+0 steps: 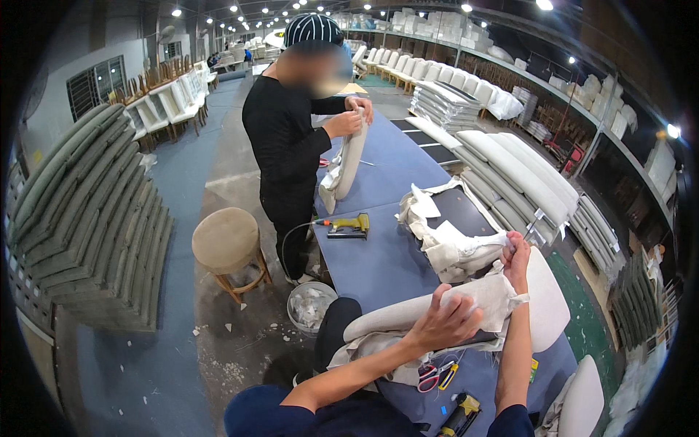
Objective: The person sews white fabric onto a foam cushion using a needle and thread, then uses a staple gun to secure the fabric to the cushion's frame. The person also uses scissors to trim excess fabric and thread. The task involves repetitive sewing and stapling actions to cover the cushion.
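A beige fabric-covered padded panel (386, 317) lies tilted across the near end of the table, loose cloth hanging at its edge. My left hand (445, 320) is closed over its upper side, fingers curled on the cloth. Beyond it, my right hand (516, 256) is closed around a thin pointed tool (534, 221) whose shaft sticks out; its exact kind is unclear. White cloth (477, 246) from a second panel with a dark back (455, 206) reaches up to that hand. Scissors (429, 377) and a yellow-handled cutter (449, 375) lie below the panel.
A yellow-black staple gun (348, 226) lies on the blue table (378, 269), another (460, 415) near me. Across stands a co-worker (291, 131) holding a padded piece (352, 160). Left are a round stool (226, 242), a scrap bucket (312, 306) and stacked grey panels (95, 218); cushions (517, 175) pile right.
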Motion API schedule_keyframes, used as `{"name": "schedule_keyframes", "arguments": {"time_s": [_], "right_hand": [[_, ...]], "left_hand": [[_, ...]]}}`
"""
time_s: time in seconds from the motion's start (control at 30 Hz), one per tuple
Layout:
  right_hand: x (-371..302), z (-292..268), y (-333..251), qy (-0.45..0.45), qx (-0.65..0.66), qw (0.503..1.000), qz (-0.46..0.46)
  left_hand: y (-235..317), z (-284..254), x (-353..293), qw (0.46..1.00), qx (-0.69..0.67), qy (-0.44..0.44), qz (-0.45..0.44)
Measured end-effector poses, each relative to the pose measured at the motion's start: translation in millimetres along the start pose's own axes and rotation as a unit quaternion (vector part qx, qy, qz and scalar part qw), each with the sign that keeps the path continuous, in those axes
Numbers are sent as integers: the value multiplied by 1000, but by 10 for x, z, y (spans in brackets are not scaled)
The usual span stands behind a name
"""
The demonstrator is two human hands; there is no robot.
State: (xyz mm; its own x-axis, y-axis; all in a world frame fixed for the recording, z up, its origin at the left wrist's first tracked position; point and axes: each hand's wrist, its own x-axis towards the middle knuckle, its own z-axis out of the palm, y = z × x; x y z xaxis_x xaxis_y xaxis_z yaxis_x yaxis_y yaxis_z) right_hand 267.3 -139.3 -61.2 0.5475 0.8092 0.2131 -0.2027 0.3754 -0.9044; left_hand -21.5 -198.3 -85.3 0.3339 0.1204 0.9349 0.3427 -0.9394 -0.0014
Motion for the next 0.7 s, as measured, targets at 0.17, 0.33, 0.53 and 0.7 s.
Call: {"name": "schedule_keyframes", "arguments": {"time_s": [0.17, 0.33, 0.53, 0.7], "right_hand": [[-31, -58, -43, -13, -57, 998, 15], [23, 91, 63, -29, -143, 989, -11], [440, 154, 101, -15, -228, 962, -149], [13, 429, -830, 42, -73, 964, -252]], "left_hand": [[57, -48, -112, 998, 35, -32, 52], [-19, 3, -64, 1000, 14, -1, -9], [-280, 52, 263, 969, -219, -38, -110], [-408, 220, 412, 909, -351, -73, -210]]}}
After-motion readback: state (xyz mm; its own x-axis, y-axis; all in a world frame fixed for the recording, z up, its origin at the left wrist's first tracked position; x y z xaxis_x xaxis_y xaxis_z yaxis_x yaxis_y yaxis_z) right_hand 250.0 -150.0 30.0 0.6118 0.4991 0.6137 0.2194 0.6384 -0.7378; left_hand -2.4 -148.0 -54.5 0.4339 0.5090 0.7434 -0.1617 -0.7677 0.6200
